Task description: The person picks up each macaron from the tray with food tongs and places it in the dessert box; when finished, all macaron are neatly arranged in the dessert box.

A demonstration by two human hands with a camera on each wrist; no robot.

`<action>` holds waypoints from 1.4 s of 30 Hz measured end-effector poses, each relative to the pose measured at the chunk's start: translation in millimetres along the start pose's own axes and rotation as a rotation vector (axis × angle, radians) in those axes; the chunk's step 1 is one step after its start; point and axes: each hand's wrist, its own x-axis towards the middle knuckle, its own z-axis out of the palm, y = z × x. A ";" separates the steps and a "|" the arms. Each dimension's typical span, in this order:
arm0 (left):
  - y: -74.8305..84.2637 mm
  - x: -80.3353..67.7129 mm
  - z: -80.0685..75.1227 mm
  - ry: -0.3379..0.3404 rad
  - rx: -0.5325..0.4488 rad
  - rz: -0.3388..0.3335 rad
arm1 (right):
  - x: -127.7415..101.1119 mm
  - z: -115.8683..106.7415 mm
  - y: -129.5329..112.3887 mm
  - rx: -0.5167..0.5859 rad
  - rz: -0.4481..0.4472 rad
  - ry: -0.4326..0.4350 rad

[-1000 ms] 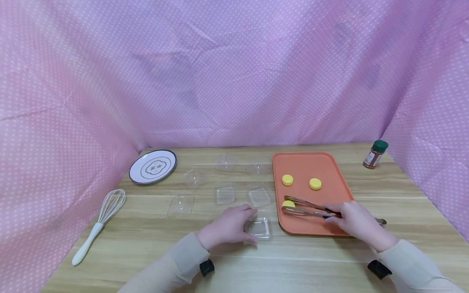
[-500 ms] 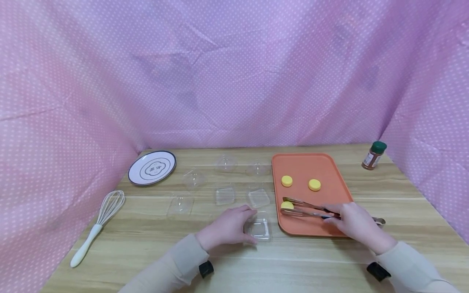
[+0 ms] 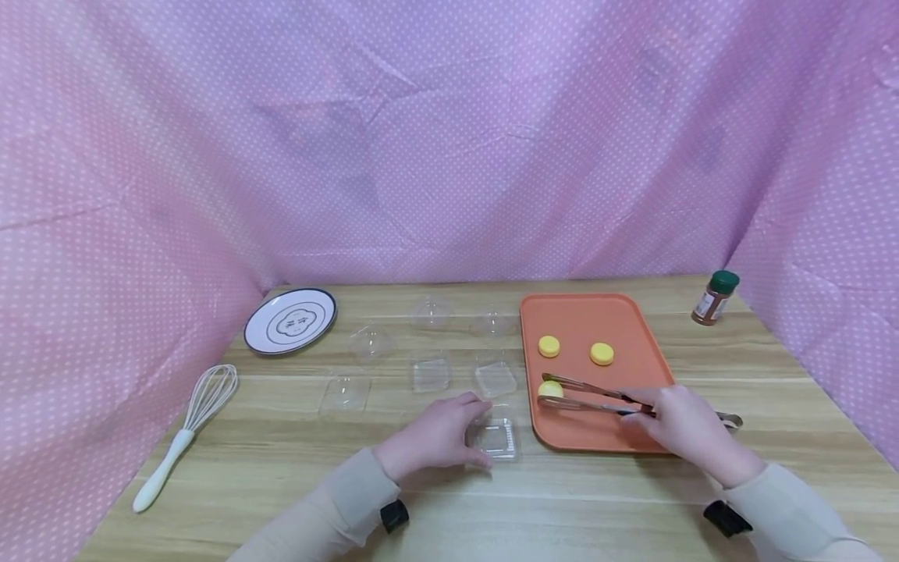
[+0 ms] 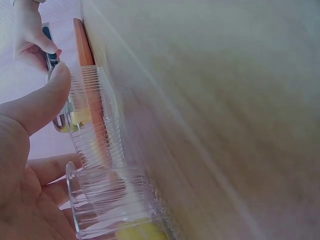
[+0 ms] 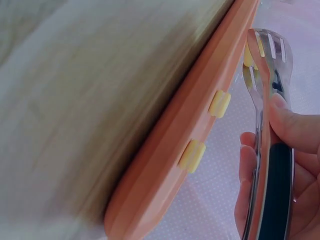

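Observation:
My right hand (image 3: 677,425) grips a pair of metal tongs (image 3: 590,406) with dark handle grips, over the orange tray (image 3: 590,312). A yellow macaron (image 3: 551,390) is between their slotted tips. Two more yellow macarons lie on the tray, one at the left (image 3: 548,346) and one in the middle (image 3: 602,353). Left of the tray, my left hand (image 3: 438,437) holds a small clear plastic box (image 3: 500,439), thumb on its near side and fingers on the far side. The left wrist view shows the box's ribbed walls (image 4: 90,100), with a yellow patch (image 4: 142,231) at the bottom.
Behind the left hand are two clear box bases (image 3: 430,375) (image 3: 495,378) and several clear lids (image 3: 344,393). A white plate (image 3: 291,321) and a whisk (image 3: 186,437) lie at the left. A green-capped spice jar (image 3: 715,298) stands at the back right.
The tongs' tips, with the macaron between them, sit very slightly higher in the head view and a little closer together. My left hand keeps its place at the clear box.

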 end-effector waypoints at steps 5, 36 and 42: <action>-0.7 -0.3 0.8 0.001 0.008 0.000 | -0.3 -2.6 -1.7 0.012 -0.006 0.012; 1.3 1.3 -0.9 -0.015 0.006 -0.026 | -3.6 -10.0 -22.5 0.020 -0.186 0.146; 1.0 0.6 -0.2 -0.007 0.001 -0.020 | -5.1 -10.5 -30.0 0.021 -0.212 0.138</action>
